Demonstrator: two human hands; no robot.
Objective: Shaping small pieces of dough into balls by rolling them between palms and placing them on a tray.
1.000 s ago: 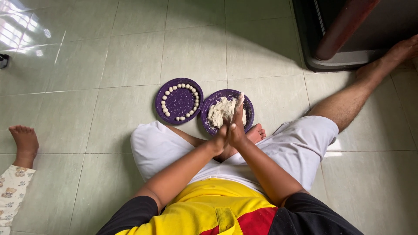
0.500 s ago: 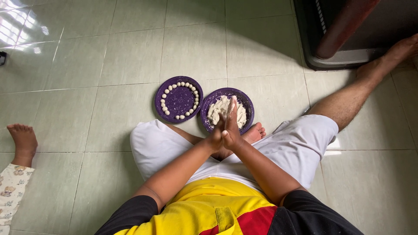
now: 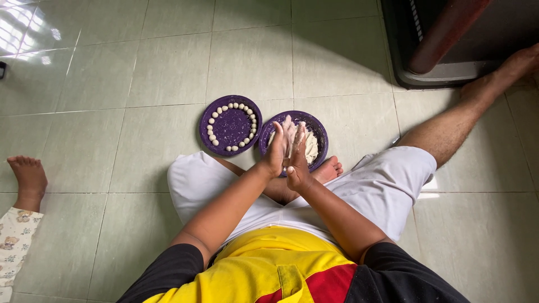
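I sit on a tiled floor with my palms pressed together above a purple plate (image 3: 321, 130) that holds a mound of white dough (image 3: 310, 150). My left hand (image 3: 275, 152) and my right hand (image 3: 296, 159) are flat against each other, fingers pointing away; whatever lies between them is hidden. To the left stands a second purple plate (image 3: 231, 127) with several small white dough balls (image 3: 214, 126) set in a ring along its rim.
My right leg stretches toward a dark appliance base (image 3: 443, 70) at the upper right; my left foot (image 3: 330, 169) is tucked under the dough plate. Another person's bare foot (image 3: 27, 175) and patterned trouser leg are at the left edge.
My pressed hands have slid against each other and shifted slightly forward over the dough plate. The plates have not moved.
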